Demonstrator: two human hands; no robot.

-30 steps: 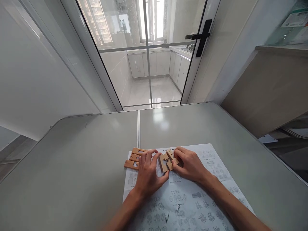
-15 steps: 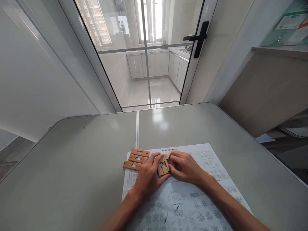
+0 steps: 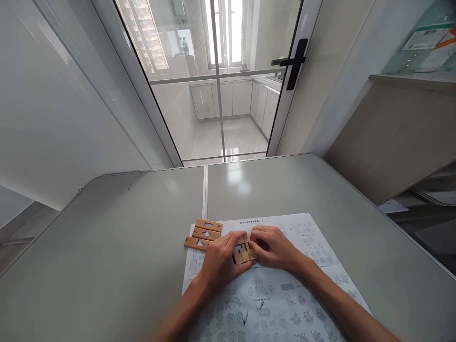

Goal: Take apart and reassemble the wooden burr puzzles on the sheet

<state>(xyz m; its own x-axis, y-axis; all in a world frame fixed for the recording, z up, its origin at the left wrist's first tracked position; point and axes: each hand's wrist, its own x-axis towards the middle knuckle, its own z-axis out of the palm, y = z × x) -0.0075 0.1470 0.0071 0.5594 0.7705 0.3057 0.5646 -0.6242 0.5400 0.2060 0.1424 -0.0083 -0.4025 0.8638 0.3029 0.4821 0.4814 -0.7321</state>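
Observation:
Between my hands, over the printed sheet (image 3: 263, 280), sits a small square cluster of pale wooden puzzle blocks (image 3: 243, 256) with a notched gap in its middle. My left hand (image 3: 221, 256) is closed around its left side, thumb along the near edge and fingers at the far edge. My right hand (image 3: 272, 244) pinches its right side, the fingers curled at the upper right block. Left of them, three flat reddish-brown wooden plates with cut-out shapes lie in a row: a top plate (image 3: 217, 225), a middle plate (image 3: 197, 232) and a lower plate (image 3: 191, 242), partly behind my left hand.
A grey-green table (image 3: 117, 247) with a pale seam (image 3: 205, 190) spreads under the sheet. Past its far edge stands a glass door with a black handle (image 3: 294, 63). A wooden cabinet (image 3: 399, 137) stands to the right.
The blocks, tilted and partly apart a second ago, now sit together as a compact square. My left hand has shifted slightly nearer with them, uncovering more of the brown plates.

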